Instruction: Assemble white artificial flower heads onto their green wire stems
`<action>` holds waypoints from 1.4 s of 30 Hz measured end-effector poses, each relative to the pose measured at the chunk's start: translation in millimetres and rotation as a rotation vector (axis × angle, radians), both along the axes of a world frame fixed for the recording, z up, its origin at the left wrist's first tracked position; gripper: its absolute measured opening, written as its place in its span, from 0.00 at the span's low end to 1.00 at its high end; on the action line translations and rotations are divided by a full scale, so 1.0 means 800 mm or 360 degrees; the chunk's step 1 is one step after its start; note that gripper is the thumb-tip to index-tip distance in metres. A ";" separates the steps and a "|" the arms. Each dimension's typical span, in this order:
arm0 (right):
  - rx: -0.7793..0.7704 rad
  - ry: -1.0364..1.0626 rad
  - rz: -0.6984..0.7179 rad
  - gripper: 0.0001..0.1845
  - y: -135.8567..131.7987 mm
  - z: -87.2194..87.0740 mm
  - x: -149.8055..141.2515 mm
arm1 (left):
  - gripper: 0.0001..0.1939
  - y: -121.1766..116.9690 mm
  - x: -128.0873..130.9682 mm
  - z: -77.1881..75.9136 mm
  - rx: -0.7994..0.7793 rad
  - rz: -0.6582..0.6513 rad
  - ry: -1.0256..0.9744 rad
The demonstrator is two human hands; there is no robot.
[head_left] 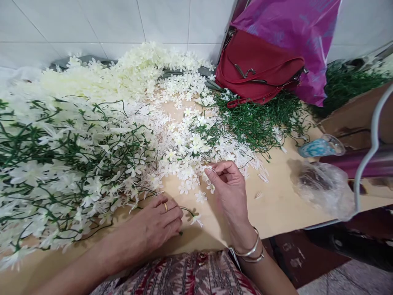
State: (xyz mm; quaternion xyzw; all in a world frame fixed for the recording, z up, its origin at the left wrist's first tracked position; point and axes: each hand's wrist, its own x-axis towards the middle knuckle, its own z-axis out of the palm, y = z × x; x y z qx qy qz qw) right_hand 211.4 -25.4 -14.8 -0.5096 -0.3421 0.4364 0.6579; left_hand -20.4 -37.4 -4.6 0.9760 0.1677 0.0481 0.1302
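- Pinching a small white piece [210,167], the right hand [229,188] presses thumb to forefinger.
- The left hand [161,219] curls around a green stem [188,209].
- Loose white blossoms [201,197] lie between them.

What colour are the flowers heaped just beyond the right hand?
White, the flowers having yellowish centres; best seen in the head view.

Left of the left hand [162,219], with its gold ring [166,207], flower sprays [33,174] mix white petals with dark green stems. Beyond the right hand [229,186], ringed by silvery bangles [256,242], loose blossoms [196,145] are white with yellowish centres; beyond both, heaped petals [129,69] are cream. Farther right sit a plain red bag [260,61] and a purple bag [291,20] with bluish print. The clothing [184,274] between the wrists is patterned maroon and grey.
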 end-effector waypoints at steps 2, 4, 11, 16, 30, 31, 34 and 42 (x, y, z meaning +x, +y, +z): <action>0.0000 0.0025 -0.0006 0.13 0.000 0.000 0.000 | 0.06 -0.004 0.003 0.017 -0.0256 0.0055 -0.0125; -0.0002 0.0058 -0.0010 0.13 -0.001 -0.001 -0.001 | 0.05 -0.004 0.004 0.035 -0.0735 0.0141 -0.0334; -0.0090 0.0266 0.0099 0.13 0.002 -0.003 0.000 | 0.06 0.025 0.017 0.024 -0.1886 0.0766 -0.1166; -0.0085 0.0330 0.0239 0.14 0.001 -0.001 0.001 | 0.06 0.036 0.039 -0.007 -0.1867 0.1110 -0.1358; -0.0276 0.0147 0.0671 0.11 -0.003 -0.003 -0.006 | 0.06 0.027 0.048 -0.011 -0.1689 0.1249 -0.1496; -0.0289 0.0142 0.0671 0.12 -0.003 -0.002 -0.006 | 0.06 0.027 0.048 -0.010 -0.1681 0.1235 -0.1481; -0.0345 0.0198 0.0696 0.13 -0.003 -0.001 -0.006 | 0.05 0.027 0.048 -0.008 -0.1628 0.1233 -0.1465; -0.0323 0.0198 0.0678 0.14 -0.002 -0.002 -0.009 | 0.07 0.025 0.053 -0.013 -0.1524 0.1274 -0.1412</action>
